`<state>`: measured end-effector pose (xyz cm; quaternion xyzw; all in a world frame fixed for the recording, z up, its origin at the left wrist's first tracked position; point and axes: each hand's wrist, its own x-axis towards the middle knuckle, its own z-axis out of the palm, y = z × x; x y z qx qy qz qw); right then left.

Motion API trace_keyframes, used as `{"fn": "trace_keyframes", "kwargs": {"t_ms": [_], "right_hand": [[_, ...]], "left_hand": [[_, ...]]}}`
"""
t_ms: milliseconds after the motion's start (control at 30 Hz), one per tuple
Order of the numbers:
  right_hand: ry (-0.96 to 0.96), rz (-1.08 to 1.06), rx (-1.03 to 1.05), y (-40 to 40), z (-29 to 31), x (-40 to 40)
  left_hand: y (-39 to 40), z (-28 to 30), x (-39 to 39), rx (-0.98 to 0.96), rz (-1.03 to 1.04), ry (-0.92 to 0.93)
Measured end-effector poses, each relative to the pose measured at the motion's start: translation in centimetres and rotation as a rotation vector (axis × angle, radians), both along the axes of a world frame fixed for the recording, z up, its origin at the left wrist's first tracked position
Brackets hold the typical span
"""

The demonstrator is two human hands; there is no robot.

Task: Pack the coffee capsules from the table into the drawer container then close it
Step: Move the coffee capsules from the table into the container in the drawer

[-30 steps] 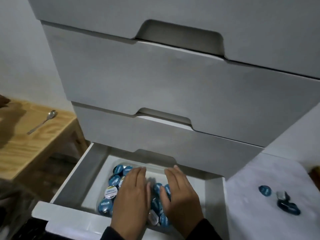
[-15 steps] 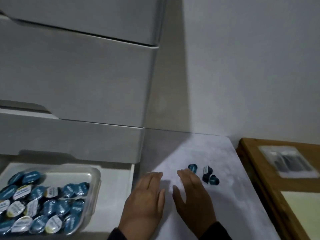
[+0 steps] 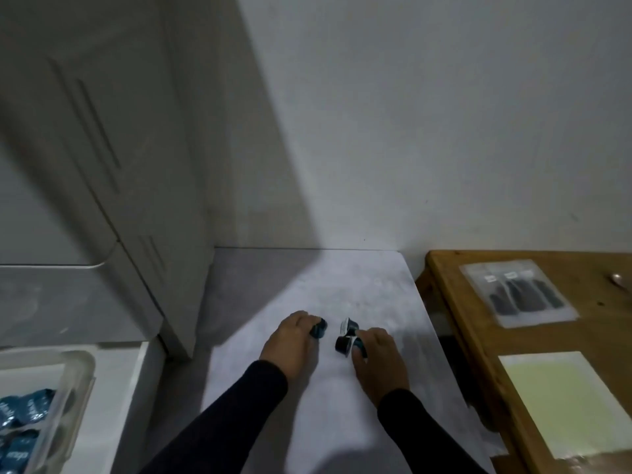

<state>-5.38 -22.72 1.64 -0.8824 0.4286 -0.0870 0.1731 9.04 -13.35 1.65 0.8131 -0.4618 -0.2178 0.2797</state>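
Both hands are on the white table (image 3: 359, 285), dark sleeves reaching in from the near edge. The left hand (image 3: 290, 340) is curled over one dark blue capsule (image 3: 318, 328), fingertips closed on it; the capsule is at the table surface, whether lifted or resting cannot be told. The right hand (image 3: 374, 354) pinches a second capsule (image 3: 347, 345) between thumb and fingers, its dark round base facing the left hand. A third capsule (image 3: 349, 325) lies on the table just beyond the right fingertips, touching or nearly touching the pinched one; not gripped as far as visible. At lower left the bottom drawer (image 3: 126, 388) stands open, with a clear plastic container (image 3: 73, 388) inside holding many blue-lidded capsules (image 3: 20, 422). The grey drawer unit (image 3: 102, 165) stands against the wall left of the table. To the right, a wooden desk (image 3: 478, 336) carries a clear packet (image 3: 518, 292) with dark contents and a pale yellow sheet (image 3: 561, 401).
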Motion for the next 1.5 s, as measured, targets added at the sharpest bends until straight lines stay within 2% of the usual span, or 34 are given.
{"fn": "trace_keyframes", "kwargs": {"t_ms": [167,367,467,567,700,900,1100,1200,1500], "right_hand": [[0.040,0.004,0.085,-1.4,-1.0,-0.1],[-0.037,-0.089,0.170,-1.9,-1.9,-0.9],[-0.064,-0.166,0.222,-1.9,-2.2,-1.3],[-0.069,-0.254,0.279,-2.2,-2.5,-1.8],[-0.229,-0.382,0.443,-2.0,-2.4,-2.1],[-0.551,-0.493,0.643,-0.8,-0.8,-1.9],[-0.822,-0.456,0.736,1.9,3.7,-0.3],[-0.852,-0.393,0.723,4.1,6.4,1.1],[-0.888,-0.179,0.826,14.6,12.6,6.6]], "left_hand": [[-2.1,-2.0,-0.4,0.007,0.080,0.056],[-2.2,-2.9,-0.8,-0.030,0.140,0.108],[-2.1,-3.1,-0.8,-0.017,0.082,0.095],[-1.4,-2.9,-1.0,-0.041,0.206,0.217],[-0.5,-2.1,-1.2,-0.062,0.307,0.412],[1.1,0.0,-1.9,-0.206,0.518,0.679],[4.1,3.7,-2.3,-0.452,0.621,0.943],[6.6,5.9,-1.7,-0.550,0.640,1.029],[19.0,11.3,2.6,-0.646,0.644,0.999]]}}
